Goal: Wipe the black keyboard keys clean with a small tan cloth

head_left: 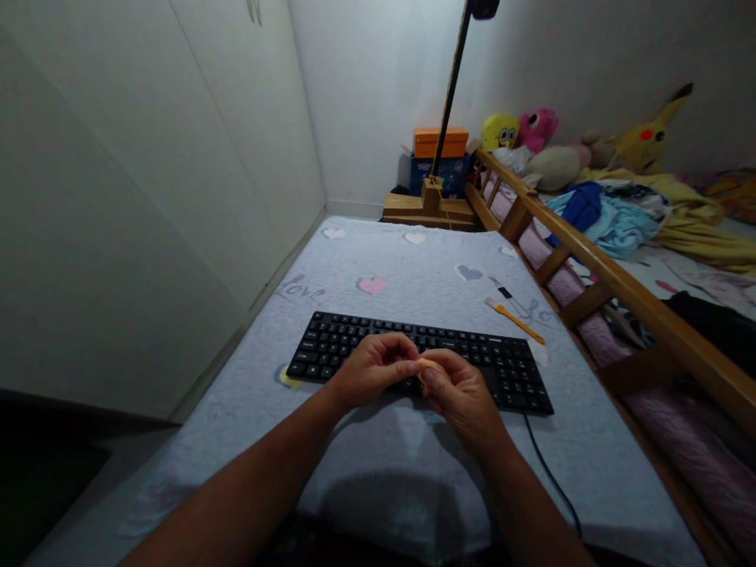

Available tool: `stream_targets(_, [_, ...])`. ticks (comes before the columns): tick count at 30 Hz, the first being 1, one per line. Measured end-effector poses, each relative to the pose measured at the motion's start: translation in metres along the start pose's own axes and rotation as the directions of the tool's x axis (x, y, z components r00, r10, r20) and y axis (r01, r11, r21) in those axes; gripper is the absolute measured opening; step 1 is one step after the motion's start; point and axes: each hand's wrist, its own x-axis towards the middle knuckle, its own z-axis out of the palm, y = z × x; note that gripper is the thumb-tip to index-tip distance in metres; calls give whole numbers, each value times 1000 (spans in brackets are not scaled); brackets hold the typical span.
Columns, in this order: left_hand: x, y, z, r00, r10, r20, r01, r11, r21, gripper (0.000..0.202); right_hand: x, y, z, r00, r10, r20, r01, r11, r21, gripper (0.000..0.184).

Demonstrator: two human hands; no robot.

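Note:
A black keyboard [331,346] lies across a pale blue quilted mattress [413,268] printed with hearts. Both my hands meet just above its front edge. My left hand [372,370] and my right hand [461,394] have their fingers pinched together on a small orange-yellow piece [430,365] held between them. What the piece is I cannot make out. The keyboard's black cable [549,472] runs off toward the near right.
A yellow-handled brush [513,316] and a small dark tool [503,290] lie beyond the keyboard's right end. A wooden bed rail [596,268] borders the right side, with clothes and plush toys behind it. White cupboard doors stand left. A pole on a wooden base and boxes stand at the far end.

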Motion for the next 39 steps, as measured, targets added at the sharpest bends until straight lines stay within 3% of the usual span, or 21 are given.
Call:
stream_targets(4, [-1,6,-3,1000,3,-18,-3,1000,15,35,1,-3,0,999,-32,-4,31,998,-62,29])
stream_targets(12, [-2,5,-10,1000,-14,3,14,1000,11,35,6,2,7,997,57,51,-63,989,132,31])
stream_targets(15, [-1,14,-23,999,21,-39,-16,991,136,31,14,-9,5,999,35,42,-36,999,29,30])
stream_targets(18, [4,24,-49,967,115,-229,-43,954,298,25,25,-23,3,993,-121,8,120,967,-227,24])
stream_targets(21, [10,25,-84,894,194,-403,30,873,487,23,37,-25,6,956,-273,105,290,838,-462,18])
stream_targets(24, [13,13,-114,840,253,-480,148,745,651,24,44,-13,12,901,-353,252,430,647,-630,14])
stream_targets(26, [14,2,-128,813,263,-519,185,729,659,26,47,-3,16,878,-362,314,470,521,-713,16])
stream_targets(32, [14,-14,-146,816,189,-546,216,777,592,34,49,12,22,869,-291,401,462,183,-868,22])
stream_targets(39, [18,-20,-156,862,169,-477,146,819,555,31,49,10,22,885,-167,434,434,-39,-900,20])
